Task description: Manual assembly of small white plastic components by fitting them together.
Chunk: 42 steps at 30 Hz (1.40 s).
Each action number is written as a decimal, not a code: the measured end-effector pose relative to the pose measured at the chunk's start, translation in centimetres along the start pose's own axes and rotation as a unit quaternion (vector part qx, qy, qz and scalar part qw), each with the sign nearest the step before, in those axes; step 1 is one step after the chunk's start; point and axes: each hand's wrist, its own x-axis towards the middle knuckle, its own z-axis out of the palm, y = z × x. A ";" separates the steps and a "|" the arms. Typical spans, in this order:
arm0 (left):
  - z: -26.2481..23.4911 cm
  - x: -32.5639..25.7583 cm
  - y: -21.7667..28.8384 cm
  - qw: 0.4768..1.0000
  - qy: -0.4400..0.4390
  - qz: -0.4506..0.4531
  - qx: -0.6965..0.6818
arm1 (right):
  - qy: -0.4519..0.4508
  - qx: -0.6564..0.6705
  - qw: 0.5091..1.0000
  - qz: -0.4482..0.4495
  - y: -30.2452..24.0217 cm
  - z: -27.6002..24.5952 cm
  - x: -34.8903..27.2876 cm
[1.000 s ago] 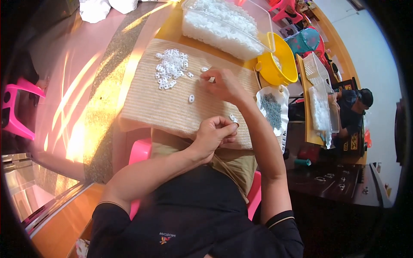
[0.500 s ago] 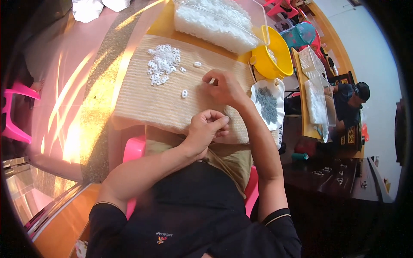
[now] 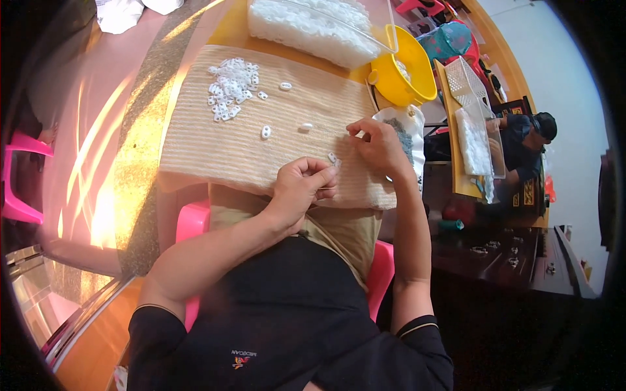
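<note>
Right now the left hand [image 3: 301,186] is curling closed, fingers pinching together on a small white plastic piece [image 3: 333,158] at the near edge of the beige ribbed mat [image 3: 215,146]. The right hand [image 3: 377,144] is hovering just beside it, thumb and forefinger pressing together on something tiny (too small to tell what, possibly a matching part). Both hands are working over the mat's near right corner, close to the person's lap.

Further out on the mat, a loose pile of small white plastic clips [image 3: 229,88] is sitting at the far left, with single white oval pieces [image 3: 266,132] lying apart between the pile and the hands. Beyond the mat, a clear plastic bag of white parts [image 3: 313,26] is resting on the surface, next to a yellow plastic bowl [image 3: 404,72]. A small clear bag of grey bits [image 3: 399,133] is lying just right of the right hand. Another person in dark clothing [image 3: 521,140] is sitting at the far right.

Risk, as a judgement: the pieces are tiny and the hands are working right at the mat's edge, so a slipping pinch could be dropping a piece into the lap or onto the floor. The right wrist could also be nudging the grey-bit bag off the edge.
</note>
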 end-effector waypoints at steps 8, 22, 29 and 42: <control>0.1 -0.1 0.2 1.000 0.005 -0.015 0.011 | -0.065 -0.172 0.983 -0.010 -0.6 0.5 -0.9; -0.1 0.1 0.0 1.000 0.000 -0.011 0.000 | 0.041 0.038 0.998 -0.039 -1.7 2.0 -2.9; 0.2 -0.2 0.5 0.995 -0.057 -0.042 -0.064 | 0.019 0.412 0.908 0.078 -4.3 3.3 -5.5; -0.1 -0.1 0.9 0.989 -0.120 -0.060 -0.055 | 0.077 0.485 0.871 0.031 -4.3 5.0 -6.5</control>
